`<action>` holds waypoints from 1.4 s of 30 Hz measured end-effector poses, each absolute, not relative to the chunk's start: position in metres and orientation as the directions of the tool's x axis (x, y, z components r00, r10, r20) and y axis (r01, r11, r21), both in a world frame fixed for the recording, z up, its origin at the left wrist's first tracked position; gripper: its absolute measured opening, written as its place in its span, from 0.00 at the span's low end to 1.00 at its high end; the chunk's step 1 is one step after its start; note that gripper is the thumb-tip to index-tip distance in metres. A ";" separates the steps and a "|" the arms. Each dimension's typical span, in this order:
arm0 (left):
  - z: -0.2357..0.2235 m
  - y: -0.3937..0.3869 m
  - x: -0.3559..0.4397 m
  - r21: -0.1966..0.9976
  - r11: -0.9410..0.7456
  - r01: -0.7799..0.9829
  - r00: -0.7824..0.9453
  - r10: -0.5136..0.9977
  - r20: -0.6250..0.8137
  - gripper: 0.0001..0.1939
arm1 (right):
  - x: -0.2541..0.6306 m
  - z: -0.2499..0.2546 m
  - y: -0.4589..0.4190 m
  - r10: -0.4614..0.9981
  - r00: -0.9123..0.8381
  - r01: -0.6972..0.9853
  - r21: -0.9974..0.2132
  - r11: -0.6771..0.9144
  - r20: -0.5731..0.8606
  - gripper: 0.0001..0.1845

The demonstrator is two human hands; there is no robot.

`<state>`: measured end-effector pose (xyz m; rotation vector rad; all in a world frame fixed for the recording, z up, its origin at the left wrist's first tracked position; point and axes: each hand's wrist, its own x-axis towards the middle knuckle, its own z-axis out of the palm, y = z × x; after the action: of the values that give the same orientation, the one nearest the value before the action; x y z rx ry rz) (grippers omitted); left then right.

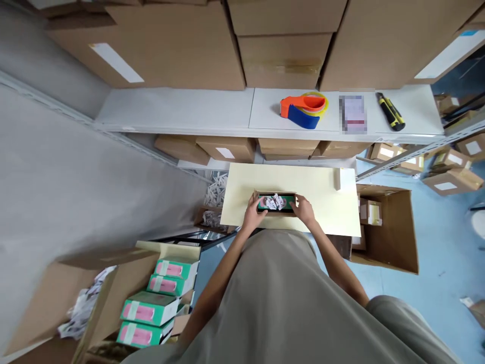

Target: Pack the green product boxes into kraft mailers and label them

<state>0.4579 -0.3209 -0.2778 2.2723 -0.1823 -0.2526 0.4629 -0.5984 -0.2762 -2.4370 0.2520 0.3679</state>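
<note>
A small open cardboard box [278,214] sits on the cream-coloured board in front of me. Inside it lies a green and pink product box [288,200], partly covered by crumpled printed paper [275,202]. My left hand [253,213] grips the left end of the cardboard box, its thumb over the near edge. At the opposite end, my right hand [304,210] holds the box with fingers and thumb around the edge. The palm sides of both hands are hidden.
An orange and blue tape dispenser [303,110] and a yellow-black utility knife [390,111] lie on the shelf [174,108]. A white block [345,179] stands on the board [322,202]. Green boxes [147,312] fill a carton at lower left; another carton [397,232] stands right.
</note>
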 end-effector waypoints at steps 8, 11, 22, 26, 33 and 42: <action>-0.253 -0.324 0.446 0.720 -0.692 -0.042 0.889 -0.356 -0.290 0.43 | 0.492 -0.258 -0.591 -0.119 0.962 -0.243 -0.581 -0.777 -0.244 0.19; -0.253 -0.329 0.448 0.659 -0.744 -0.109 0.873 -0.389 -0.294 0.40 | 0.496 -0.259 -0.596 -0.094 0.968 -0.221 -0.606 -0.764 -0.234 0.20; -0.247 -0.338 0.469 0.378 -0.837 -0.397 0.852 -0.488 -0.186 0.21 | 0.479 -0.250 -0.607 -0.012 0.986 -0.125 -0.698 -0.705 -0.165 0.26; -0.244 -0.337 0.464 0.374 -0.855 -0.359 0.883 -0.441 -0.161 0.17 | 0.473 -0.244 -0.606 0.014 0.988 -0.093 -0.662 -0.743 -0.155 0.33; -0.238 -0.341 0.454 0.410 -0.828 -0.381 0.881 -0.460 -0.110 0.32 | 0.460 -0.241 -0.612 0.081 0.979 -0.053 -0.619 -0.784 -0.187 0.27; -0.241 -0.335 0.453 0.461 -0.827 -0.322 0.912 -0.402 -0.085 0.34 | 0.452 -0.237 -0.615 0.155 0.968 0.014 -0.574 -0.819 -0.197 0.32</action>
<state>0.4529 -0.3353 -0.2408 2.6258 -0.5246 -0.2468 0.4524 -0.6145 -0.2369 -2.5144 -0.1184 0.3138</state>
